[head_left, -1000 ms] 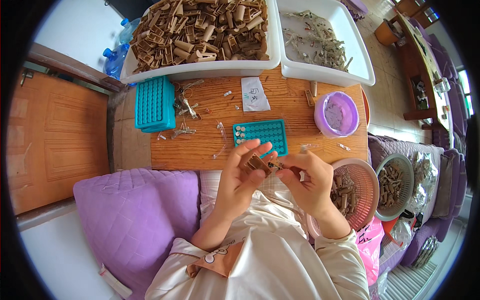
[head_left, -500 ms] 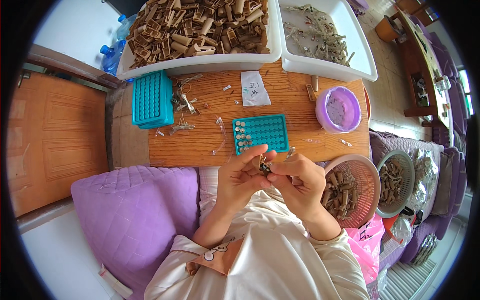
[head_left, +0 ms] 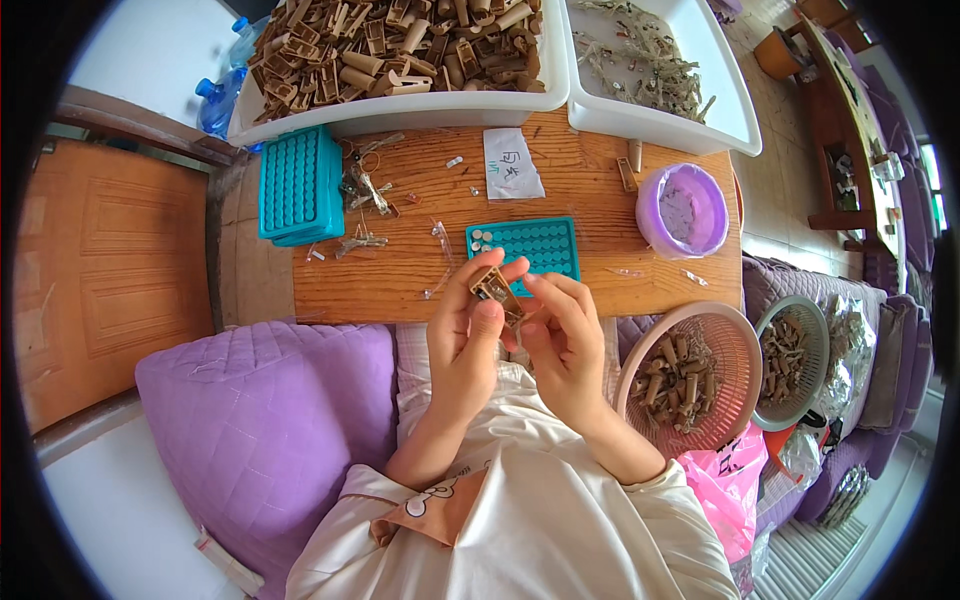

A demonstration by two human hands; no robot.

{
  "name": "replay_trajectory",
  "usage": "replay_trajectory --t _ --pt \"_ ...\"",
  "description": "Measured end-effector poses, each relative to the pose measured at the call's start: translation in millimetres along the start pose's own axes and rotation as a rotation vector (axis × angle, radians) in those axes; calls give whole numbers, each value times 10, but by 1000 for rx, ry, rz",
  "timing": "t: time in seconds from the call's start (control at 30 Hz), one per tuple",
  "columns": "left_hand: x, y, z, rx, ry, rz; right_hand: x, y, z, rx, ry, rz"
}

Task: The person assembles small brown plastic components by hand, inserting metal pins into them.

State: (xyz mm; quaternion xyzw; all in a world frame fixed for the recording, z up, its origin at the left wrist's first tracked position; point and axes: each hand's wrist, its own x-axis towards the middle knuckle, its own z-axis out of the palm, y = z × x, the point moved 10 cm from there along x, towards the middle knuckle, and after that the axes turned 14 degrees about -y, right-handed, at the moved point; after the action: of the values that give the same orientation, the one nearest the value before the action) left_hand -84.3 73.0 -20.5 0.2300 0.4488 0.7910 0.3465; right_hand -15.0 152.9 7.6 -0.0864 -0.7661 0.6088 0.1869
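— Holding what in the left hand (head_left: 462, 338)?
— Gripping a small brown casing (head_left: 489, 286) between thumb and fingers, holding it tilted near the front edge of the wooden desk (head_left: 590, 185), showing its open side.
— And doing what with the right hand (head_left: 566, 345)?
— Curling thumb and fingers just beside the casing's lower end. Being unable to tell whether pinching anything there.
— So holding the hands apart?
— Holding them close together, clamping only the left clearly on the casing.
— Seeing what around them?
— Noticing a teal tray (head_left: 540, 240) just beyond, carrying silvery discs (head_left: 477, 236) in its far left corner. Spotting a stack of teal trays (head_left: 300, 185) farther left, near loose strands (head_left: 368, 194), and a purple bowl (head_left: 654, 215) toward the right.
— Looking farther out?
— Finding a white tub (head_left: 440, 112) full of brown parts (head_left: 400, 50) at the far side, beside a second white tub (head_left: 662, 134) holding tangled strands (head_left: 655, 72). Also seeing a pink basket (head_left: 742, 372) right of the hands, just beside a grey basket (head_left: 816, 348).
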Motion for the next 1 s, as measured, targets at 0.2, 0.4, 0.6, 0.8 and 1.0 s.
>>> replay_trajectory --t 0.2,0.4,0.6,0.8,1.0 --pt "0 20 -87 -62 58 51 -80 308 85 265 36 172" --pt "-10 23 -113 -198 64 53 -16 420 102 399 24 287" --pt "-8 -46 -215 -308 77 17 168 450 145 631 -95 241" --pt "-82 -23 -323 -46 112 39 308 321 283 317 -117 158" --pt "-97 -199 -486 110 99 -18 412 478 424 100 -194 248"
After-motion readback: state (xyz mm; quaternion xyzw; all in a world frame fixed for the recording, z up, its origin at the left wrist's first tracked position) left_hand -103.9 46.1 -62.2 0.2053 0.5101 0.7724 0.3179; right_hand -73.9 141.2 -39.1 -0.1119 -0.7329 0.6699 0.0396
